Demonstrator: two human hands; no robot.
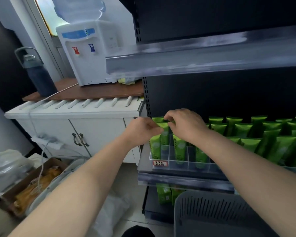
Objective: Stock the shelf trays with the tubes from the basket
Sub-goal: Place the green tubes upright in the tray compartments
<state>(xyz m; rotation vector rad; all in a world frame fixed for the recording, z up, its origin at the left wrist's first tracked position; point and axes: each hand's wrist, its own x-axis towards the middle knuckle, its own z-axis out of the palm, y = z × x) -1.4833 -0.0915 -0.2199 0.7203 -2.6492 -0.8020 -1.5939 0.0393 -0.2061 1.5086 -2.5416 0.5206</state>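
Shelf tray [190,166] holds a green tube [165,135] upright, crimp up, pinched by fingers of left hand [142,132] and right hand [186,125].

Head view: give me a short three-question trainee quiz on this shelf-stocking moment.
1. True or false: the left hand and right hand both pinch one green tube.
2. The grey basket is: A in the left hand; B at lower right, nearest the camera; C in the right hand.
3. Which appliance stands left of the stocked shelf?
Key: 1 true; 2 B; 3 water dispenser.
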